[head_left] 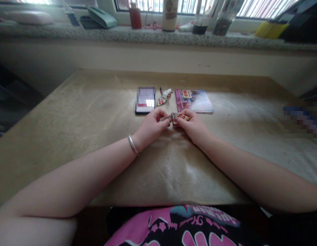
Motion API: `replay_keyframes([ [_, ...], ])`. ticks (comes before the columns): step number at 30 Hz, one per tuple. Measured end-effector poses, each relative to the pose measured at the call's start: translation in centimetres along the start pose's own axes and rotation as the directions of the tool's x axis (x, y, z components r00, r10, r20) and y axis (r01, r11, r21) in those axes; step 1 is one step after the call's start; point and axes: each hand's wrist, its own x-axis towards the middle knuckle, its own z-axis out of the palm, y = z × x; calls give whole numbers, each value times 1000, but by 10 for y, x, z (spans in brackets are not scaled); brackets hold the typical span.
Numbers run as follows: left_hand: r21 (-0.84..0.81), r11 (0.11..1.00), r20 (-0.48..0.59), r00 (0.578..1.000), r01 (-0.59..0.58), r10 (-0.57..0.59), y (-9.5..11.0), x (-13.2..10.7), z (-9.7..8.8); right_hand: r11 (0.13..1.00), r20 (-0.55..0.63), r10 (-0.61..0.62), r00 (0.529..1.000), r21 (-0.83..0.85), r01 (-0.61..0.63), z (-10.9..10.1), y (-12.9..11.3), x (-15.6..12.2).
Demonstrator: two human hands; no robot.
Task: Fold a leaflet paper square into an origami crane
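Observation:
Between my two hands, just above the table, is a small folded piece of printed paper (pixel 182 117) with red, white and yellow patches. My left hand (pixel 155 122) pinches its left side between thumb and fingers. On the other side my right hand (pixel 192 124) grips the printed flap, thumb on the near face. Fingers hide part of the folds. Just beyond lies a folded paper crane (pixel 164 97) in similar printed paper, its wings spread. A phone (pixel 145 99) with a lit screen rests left of the crane, and a stack of glossy printed sheets (pixel 195 101) lies to its right.
The wide tan table (pixel 97 116) ends at a wall below a granite windowsill (pixel 148 38). Along the sill stand a red bottle (pixel 135 17), a pale bottle (pixel 169 15), a green case (pixel 102 17) and a yellow item (pixel 271 30). A blurred blue object (pixel 303 119) is at the right.

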Motion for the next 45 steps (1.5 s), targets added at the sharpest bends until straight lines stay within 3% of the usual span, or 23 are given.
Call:
replay_keyframes([
  [10, 72, 997, 41, 999, 15, -18, -1, -1, -6, 996, 43, -18, 999, 88, 14, 1, 1, 0],
  [18, -67, 998, 61, 998, 20, -16, 1, -1, -5, 937, 57, 119, 991, 324, -131, 5, -3, -2],
  [22, -86, 996, 53, 998, 27, -23, 3, -2, -5, 924, 75, 134, 988, 350, -152, 4, -2, -3],
  [30, 59, 998, -15, 1000, 14, -13, 0, -1, -6, 893, 76, 151, 986, 416, -169, 4, -3, -3],
  [39, -106, 993, 13, 999, 50, -49, -3, 1, -8, 907, 74, 136, 988, 392, -154, 1, -4, -3],
  [45, -81, 994, 54, 996, 69, -65, 2, 1, -7, 914, 87, 154, 984, 367, -175, 0, -3, -3],
])
